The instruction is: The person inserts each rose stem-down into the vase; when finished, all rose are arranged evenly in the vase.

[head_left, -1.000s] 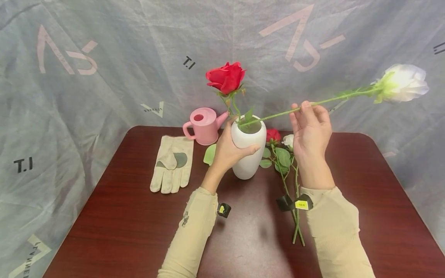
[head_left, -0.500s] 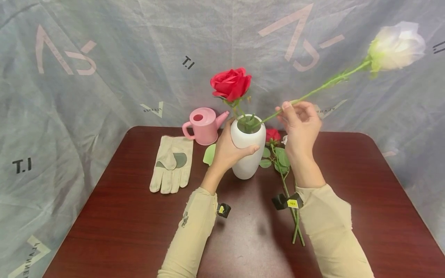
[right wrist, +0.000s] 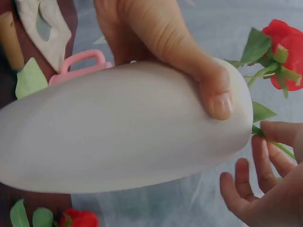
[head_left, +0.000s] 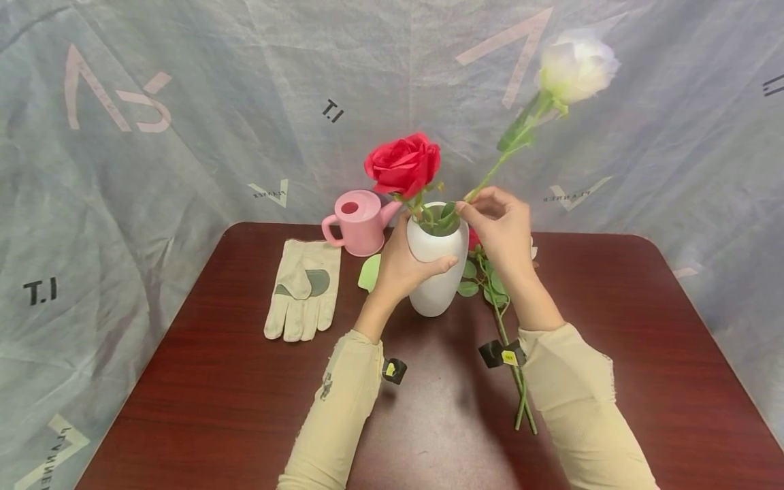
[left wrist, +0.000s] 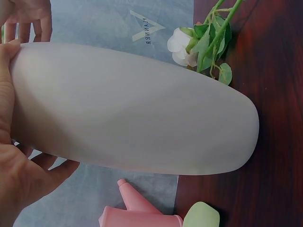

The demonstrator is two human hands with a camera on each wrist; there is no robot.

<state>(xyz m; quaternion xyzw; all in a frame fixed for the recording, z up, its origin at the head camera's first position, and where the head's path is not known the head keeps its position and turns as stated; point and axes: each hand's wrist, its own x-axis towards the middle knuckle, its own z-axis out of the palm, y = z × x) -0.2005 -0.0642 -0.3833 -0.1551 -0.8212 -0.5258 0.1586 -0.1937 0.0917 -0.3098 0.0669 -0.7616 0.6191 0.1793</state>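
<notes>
My left hand (head_left: 409,262) grips a white vase (head_left: 436,286) near its top, thumb across the front. A red rose (head_left: 404,165) stands in the vase and leans left. With thumb and fingertips, my right hand (head_left: 503,224) pinches the stem of a white rose (head_left: 578,67) right at the vase's mouth. That stem slants up to the right, its bloom high above the table, and its lower end is hidden by the hand and rim. In the right wrist view, the right fingers (right wrist: 279,132) hold the stem beside the rim and a green leaf (right wrist: 262,112).
A pink watering can (head_left: 360,224) stands behind the vase to the left. Nearer lies a pale work glove (head_left: 303,292). A light green blade (head_left: 369,272) shows beside the left hand. Right of the vase, stems with leaves (head_left: 499,289) and a white rose (left wrist: 180,46) lie on the table (head_left: 202,381).
My right hand has moved left to the vase's mouth. The white rose has swung from nearly level to steeper, its bloom going up and left. The left hand and vase have stayed put.
</notes>
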